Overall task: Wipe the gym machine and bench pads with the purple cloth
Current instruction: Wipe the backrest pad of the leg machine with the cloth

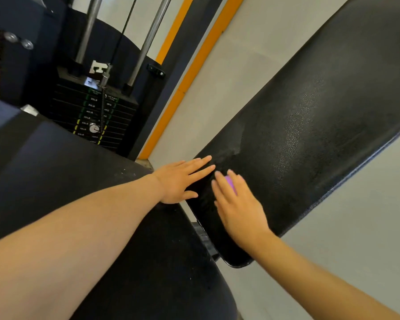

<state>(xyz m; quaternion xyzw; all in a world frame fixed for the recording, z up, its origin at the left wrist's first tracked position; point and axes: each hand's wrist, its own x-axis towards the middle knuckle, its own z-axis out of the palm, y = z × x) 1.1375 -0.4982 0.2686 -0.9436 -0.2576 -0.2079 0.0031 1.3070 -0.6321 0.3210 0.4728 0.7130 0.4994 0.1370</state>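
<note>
A long black bench pad slants from the upper right down to the centre, with a pale wet or dusty streak near its lower part. My right hand presses flat on the pad's lower end, covering the purple cloth, of which only a small patch shows between the fingers. My left hand lies flat with fingers spread on the pad's left edge, holding nothing. A second black pad fills the lower left under my left forearm.
A weight stack with a selector pin and two chrome guide rods stands at the upper left. A grey floor with orange stripes lies behind the pads. A bracket sits under the slanted pad's lower end.
</note>
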